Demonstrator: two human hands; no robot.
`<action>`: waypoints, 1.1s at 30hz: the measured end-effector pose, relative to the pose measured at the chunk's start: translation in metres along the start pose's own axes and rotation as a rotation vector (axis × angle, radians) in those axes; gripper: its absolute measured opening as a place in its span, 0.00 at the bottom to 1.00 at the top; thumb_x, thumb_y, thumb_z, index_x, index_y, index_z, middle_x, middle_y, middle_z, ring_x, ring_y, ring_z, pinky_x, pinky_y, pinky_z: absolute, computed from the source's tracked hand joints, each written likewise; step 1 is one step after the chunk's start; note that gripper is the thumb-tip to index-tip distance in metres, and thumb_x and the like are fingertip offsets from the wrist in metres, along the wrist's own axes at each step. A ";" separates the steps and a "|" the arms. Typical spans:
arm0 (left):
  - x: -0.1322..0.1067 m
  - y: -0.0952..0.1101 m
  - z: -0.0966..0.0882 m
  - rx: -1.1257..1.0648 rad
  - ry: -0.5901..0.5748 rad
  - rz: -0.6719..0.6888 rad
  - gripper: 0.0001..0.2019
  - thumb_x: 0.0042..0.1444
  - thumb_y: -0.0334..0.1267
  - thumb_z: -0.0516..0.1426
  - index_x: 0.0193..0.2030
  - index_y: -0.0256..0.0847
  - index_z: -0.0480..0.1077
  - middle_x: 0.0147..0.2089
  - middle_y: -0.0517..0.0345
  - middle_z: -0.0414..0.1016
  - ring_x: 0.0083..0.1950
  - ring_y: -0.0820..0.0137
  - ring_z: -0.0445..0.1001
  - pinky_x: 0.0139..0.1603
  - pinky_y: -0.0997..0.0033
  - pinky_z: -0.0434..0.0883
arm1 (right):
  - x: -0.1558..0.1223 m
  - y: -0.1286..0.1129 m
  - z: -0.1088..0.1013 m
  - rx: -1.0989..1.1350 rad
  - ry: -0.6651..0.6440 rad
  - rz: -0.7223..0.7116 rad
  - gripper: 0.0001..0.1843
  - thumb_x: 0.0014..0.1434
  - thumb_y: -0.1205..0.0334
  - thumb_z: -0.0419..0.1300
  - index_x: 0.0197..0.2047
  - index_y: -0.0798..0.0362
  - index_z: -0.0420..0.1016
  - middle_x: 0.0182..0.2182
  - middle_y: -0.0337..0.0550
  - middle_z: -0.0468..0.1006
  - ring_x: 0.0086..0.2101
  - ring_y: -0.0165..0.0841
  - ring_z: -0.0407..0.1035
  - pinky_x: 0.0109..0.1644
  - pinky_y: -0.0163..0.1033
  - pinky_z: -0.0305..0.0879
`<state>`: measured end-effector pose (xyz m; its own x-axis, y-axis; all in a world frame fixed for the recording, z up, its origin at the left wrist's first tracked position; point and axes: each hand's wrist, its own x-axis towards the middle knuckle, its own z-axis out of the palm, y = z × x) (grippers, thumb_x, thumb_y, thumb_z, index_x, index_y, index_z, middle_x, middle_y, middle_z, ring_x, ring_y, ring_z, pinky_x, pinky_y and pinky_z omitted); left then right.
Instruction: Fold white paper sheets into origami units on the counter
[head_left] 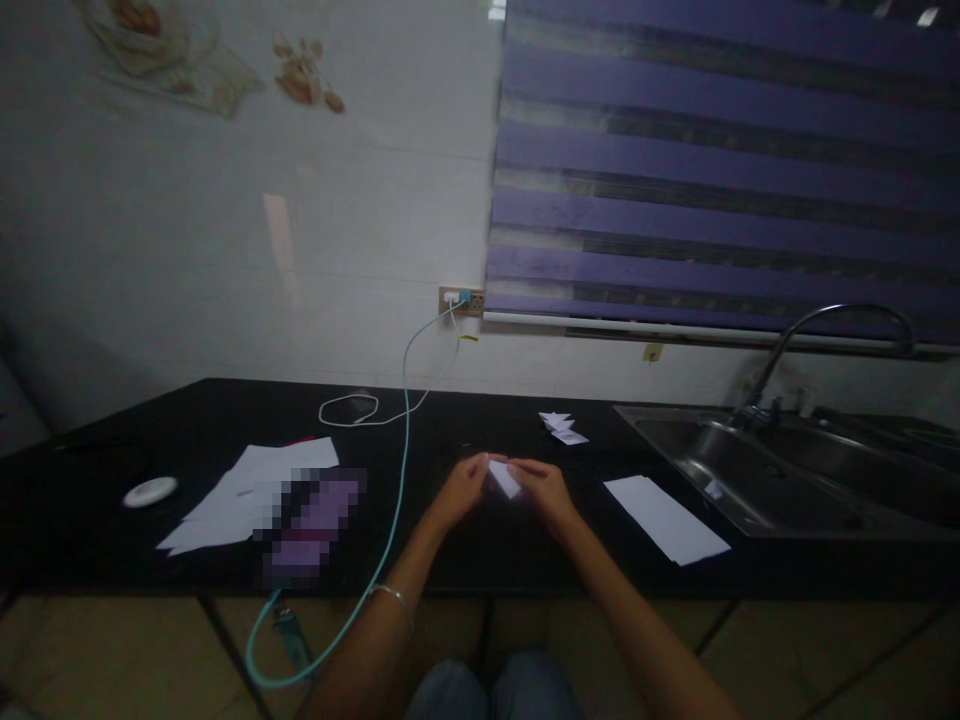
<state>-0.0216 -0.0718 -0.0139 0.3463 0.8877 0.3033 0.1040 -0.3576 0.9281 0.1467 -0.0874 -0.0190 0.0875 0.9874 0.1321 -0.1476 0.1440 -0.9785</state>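
Both hands meet over the black countertop (487, 560) near its front edge. My left hand (463, 487) and my right hand (546, 488) pinch a small white piece of paper (505, 479) between their fingertips, holding it just above the surface. The paper looks folded, though its shape is too small to make out. A thin bracelet circles my left wrist.
A sheet of white paper (666, 517) lies to the right, next to a steel sink (757, 465) with a curved tap (825, 330). Small folded papers (562, 427) rest behind. Left: spread papers (247, 490), a round white object (150, 491), a teal cable (401, 470) from a wall socket (461, 299).
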 end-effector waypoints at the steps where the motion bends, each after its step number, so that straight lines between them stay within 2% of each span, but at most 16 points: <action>1: 0.000 0.001 0.000 0.017 0.006 0.020 0.27 0.61 0.55 0.44 0.49 0.35 0.71 0.28 0.58 0.68 0.24 0.75 0.63 0.23 0.77 0.59 | 0.000 0.000 0.000 0.001 0.000 -0.010 0.24 0.38 0.49 0.72 0.35 0.57 0.82 0.28 0.48 0.80 0.25 0.35 0.70 0.27 0.38 0.63; 5: -0.002 0.005 0.000 0.114 0.022 0.118 0.24 0.62 0.52 0.45 0.44 0.35 0.73 0.28 0.58 0.69 0.29 0.72 0.66 0.30 0.74 0.62 | 0.001 0.000 -0.001 -0.045 0.001 -0.069 0.23 0.40 0.49 0.70 0.36 0.56 0.82 0.32 0.50 0.81 0.30 0.38 0.72 0.32 0.41 0.66; 9: 0.000 0.002 0.001 0.151 0.081 0.121 0.22 0.62 0.50 0.45 0.36 0.35 0.72 0.27 0.59 0.69 0.29 0.72 0.66 0.31 0.74 0.62 | 0.003 -0.001 -0.004 -0.155 -0.040 -0.239 0.16 0.44 0.51 0.69 0.33 0.55 0.82 0.41 0.52 0.79 0.40 0.41 0.72 0.42 0.43 0.67; 13: 0.001 -0.001 0.002 0.161 0.092 0.125 0.22 0.62 0.51 0.46 0.30 0.36 0.69 0.27 0.59 0.68 0.29 0.72 0.65 0.31 0.75 0.61 | 0.002 -0.003 -0.004 -0.237 -0.059 -0.320 0.13 0.47 0.53 0.68 0.31 0.54 0.82 0.37 0.50 0.80 0.40 0.40 0.72 0.45 0.43 0.66; 16: 0.000 -0.001 0.003 0.185 0.102 0.127 0.22 0.62 0.51 0.46 0.29 0.36 0.68 0.26 0.60 0.67 0.29 0.73 0.65 0.32 0.75 0.61 | 0.001 -0.003 -0.003 -0.240 -0.093 -0.266 0.16 0.47 0.50 0.67 0.33 0.54 0.82 0.33 0.48 0.80 0.36 0.40 0.73 0.43 0.43 0.67; 20: -0.002 0.001 0.003 0.225 0.136 0.128 0.21 0.62 0.50 0.45 0.29 0.37 0.68 0.27 0.60 0.68 0.30 0.72 0.65 0.32 0.74 0.60 | 0.001 0.001 -0.003 -0.217 -0.171 -0.184 0.19 0.47 0.49 0.67 0.38 0.54 0.81 0.35 0.48 0.81 0.36 0.40 0.73 0.42 0.42 0.67; 26: -0.003 0.001 0.004 0.355 0.123 0.184 0.20 0.63 0.48 0.45 0.29 0.38 0.67 0.29 0.58 0.70 0.31 0.71 0.66 0.33 0.73 0.58 | 0.005 0.008 -0.004 -0.237 -0.148 -0.166 0.18 0.43 0.50 0.68 0.33 0.55 0.80 0.30 0.46 0.80 0.31 0.38 0.73 0.36 0.41 0.67; 33: -0.003 0.000 0.004 0.430 0.143 0.157 0.20 0.63 0.48 0.45 0.27 0.40 0.68 0.28 0.57 0.70 0.30 0.70 0.66 0.33 0.73 0.57 | 0.001 0.005 -0.001 -0.237 -0.135 -0.165 0.16 0.43 0.51 0.68 0.31 0.55 0.79 0.28 0.46 0.80 0.29 0.37 0.72 0.33 0.40 0.67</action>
<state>-0.0193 -0.0757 -0.0159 0.2601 0.8337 0.4872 0.4474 -0.5511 0.7043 0.1469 -0.0855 -0.0242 -0.0423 0.9540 0.2969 0.0929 0.2997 -0.9495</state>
